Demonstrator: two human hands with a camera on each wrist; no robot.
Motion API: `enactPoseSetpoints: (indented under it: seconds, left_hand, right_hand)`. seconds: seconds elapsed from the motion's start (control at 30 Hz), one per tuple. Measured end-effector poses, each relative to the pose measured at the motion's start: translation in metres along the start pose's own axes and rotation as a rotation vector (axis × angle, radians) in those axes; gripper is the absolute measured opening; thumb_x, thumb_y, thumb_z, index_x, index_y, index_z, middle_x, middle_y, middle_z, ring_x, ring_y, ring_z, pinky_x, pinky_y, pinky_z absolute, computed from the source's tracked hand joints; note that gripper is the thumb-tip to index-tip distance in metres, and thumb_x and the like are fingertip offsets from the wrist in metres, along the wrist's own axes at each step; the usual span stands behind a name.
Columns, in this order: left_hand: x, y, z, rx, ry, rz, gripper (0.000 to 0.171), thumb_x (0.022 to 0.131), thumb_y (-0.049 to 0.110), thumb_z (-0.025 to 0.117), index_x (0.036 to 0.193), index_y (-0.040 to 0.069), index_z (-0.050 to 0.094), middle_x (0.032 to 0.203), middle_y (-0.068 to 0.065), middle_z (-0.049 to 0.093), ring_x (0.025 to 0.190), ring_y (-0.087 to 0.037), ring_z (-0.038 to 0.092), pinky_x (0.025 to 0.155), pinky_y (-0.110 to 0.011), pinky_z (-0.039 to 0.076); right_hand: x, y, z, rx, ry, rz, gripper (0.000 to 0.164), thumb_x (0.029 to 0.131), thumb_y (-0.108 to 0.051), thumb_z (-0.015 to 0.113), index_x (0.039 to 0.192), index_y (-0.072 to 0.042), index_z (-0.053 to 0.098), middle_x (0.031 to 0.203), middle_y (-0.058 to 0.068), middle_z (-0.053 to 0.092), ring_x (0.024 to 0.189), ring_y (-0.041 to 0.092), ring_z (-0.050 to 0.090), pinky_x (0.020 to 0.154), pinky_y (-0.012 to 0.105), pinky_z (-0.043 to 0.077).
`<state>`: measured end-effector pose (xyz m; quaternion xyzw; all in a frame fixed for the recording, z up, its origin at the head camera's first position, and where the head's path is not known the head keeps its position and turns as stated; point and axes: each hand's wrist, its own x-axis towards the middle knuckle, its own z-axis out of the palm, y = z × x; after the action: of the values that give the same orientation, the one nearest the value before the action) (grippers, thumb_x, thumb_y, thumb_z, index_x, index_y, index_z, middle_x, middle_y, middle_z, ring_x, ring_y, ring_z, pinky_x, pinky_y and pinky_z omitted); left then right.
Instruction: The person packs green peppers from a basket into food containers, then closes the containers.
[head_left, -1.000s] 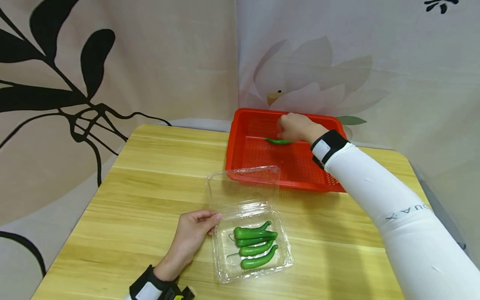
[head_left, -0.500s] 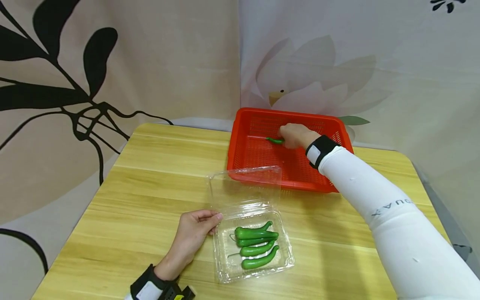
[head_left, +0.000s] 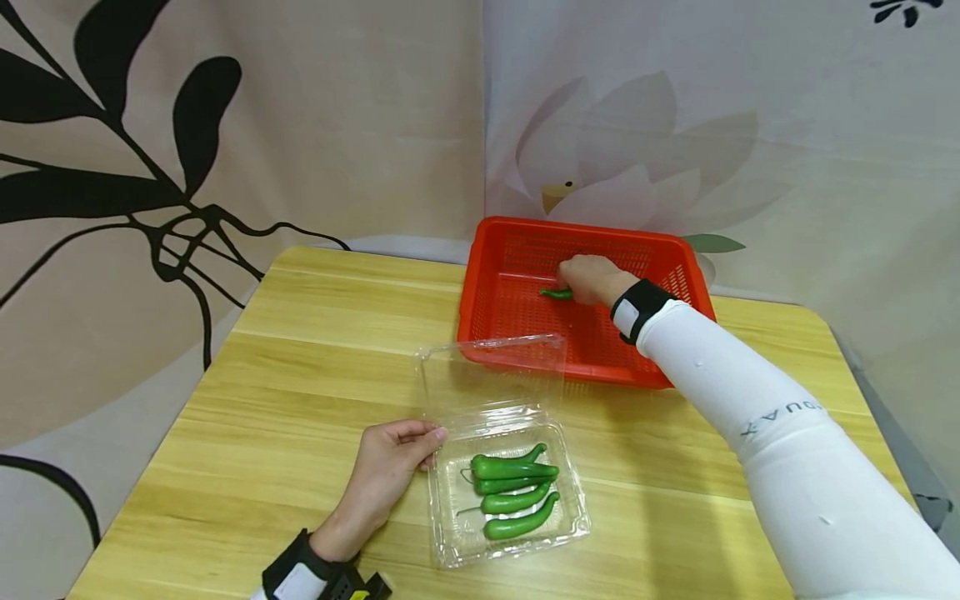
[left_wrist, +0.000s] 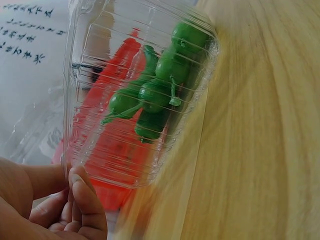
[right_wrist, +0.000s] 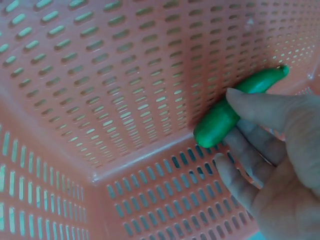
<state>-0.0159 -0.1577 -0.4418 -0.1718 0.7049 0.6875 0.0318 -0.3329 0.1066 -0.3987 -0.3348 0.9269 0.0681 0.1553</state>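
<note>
In the head view my right hand [head_left: 588, 278] is inside the red plastic basket [head_left: 501, 312]. It pinches a green chili pepper [right_wrist: 215, 125] between thumb and fingers, as the right wrist view shows; in the head view the hand hides most of that pepper. My left hand [head_left: 386, 467] pinches the left rim of an open clear plastic clamshell box [head_left: 573, 500] near its hinge. Several green chili peppers [head_left: 521, 527] lie side by side in the box's base. Seen from the left wrist, thumb and fingers [left_wrist: 87, 200] hold the box's edge, and the peppers show through its wall.
The box's clear lid [head_left: 487, 379] is folded back toward the basket and overlaps its near rim in the head view. Both stand on a wooden table [head_left: 315, 358]. A patterned cloth [head_left: 360, 108] hangs behind the table's far edge.
My right hand has come slightly nearer inside the basket and now covers more of the pepper there. The left hand and the box stay in place; the head view has shifted a little.
</note>
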Motion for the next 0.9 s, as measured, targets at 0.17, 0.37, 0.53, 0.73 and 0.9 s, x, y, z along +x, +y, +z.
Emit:
enactPoseSetpoints:
  seconds: [0.17, 0.37, 0.53, 0.73, 0.9]
  left_hand:
    - [0.001, -0.001, 0.000, -0.004, -0.003, -0.003, 0.016, 0.091, 0.004, 0.081, 0.102, -0.007, 0.077, 0.082, -0.014, 0.073, 0.061, -0.013, 0.060, 0.057, -0.022, 0.053]
    - [0.000, 0.000, 0.000, -0.009, -0.006, -0.003, 0.016, 0.091, 0.004, 0.081, 0.102, -0.007, 0.077, 0.083, -0.014, 0.074, 0.062, -0.013, 0.061, 0.058, -0.022, 0.053]
    - [0.000, 0.001, 0.000, -0.013, -0.007, 0.001, 0.016, 0.091, 0.004, 0.081, 0.102, -0.007, 0.077, 0.082, -0.014, 0.073, 0.061, -0.013, 0.061, 0.058, -0.022, 0.054]
    - [0.000, 0.000, -0.001, -0.006, -0.005, -0.004, 0.016, 0.091, 0.004, 0.081, 0.102, -0.007, 0.077, 0.083, -0.015, 0.073, 0.062, -0.013, 0.061, 0.058, -0.022, 0.054]
    - [0.000, 0.000, -0.001, 0.002, -0.005, -0.005, 0.016, 0.091, 0.005, 0.081, 0.101, -0.006, 0.078, 0.082, -0.015, 0.073, 0.062, -0.013, 0.061, 0.058, -0.023, 0.054]
  right_hand:
    - [-0.003, 0.001, 0.001, 0.027, -0.006, -0.025, 0.017, 0.093, 0.000, 0.076, 0.079, -0.009, 0.076, 0.073, 0.005, 0.057, 0.073, 0.024, 0.048, 0.070, 0.035, 0.046]
    - [-0.007, 0.001, -0.002, 0.054, 0.035, 0.137, 0.007, 0.093, -0.014, 0.074, 0.091, -0.007, 0.074, 0.082, 0.008, 0.067, 0.074, 0.026, 0.059, 0.070, 0.039, 0.057]
    - [-0.008, 0.003, -0.006, 0.107, 0.072, 0.317, 0.020, 0.095, -0.023, 0.069, 0.085, -0.006, 0.069, 0.076, 0.010, 0.063, 0.071, 0.027, 0.061, 0.062, 0.038, 0.054]
    - [-0.010, 0.001, -0.003, 0.232, 0.030, 0.386, 0.037, 0.096, -0.042, 0.076, 0.086, -0.006, 0.071, 0.074, 0.010, 0.063, 0.074, 0.029, 0.061, 0.061, 0.035, 0.054]
    - [-0.011, -0.002, 0.001, 0.302, 0.003, 0.382, 0.035, 0.094, -0.038, 0.080, 0.094, -0.003, 0.073, 0.085, 0.013, 0.068, 0.082, 0.031, 0.061, 0.072, 0.040, 0.056]
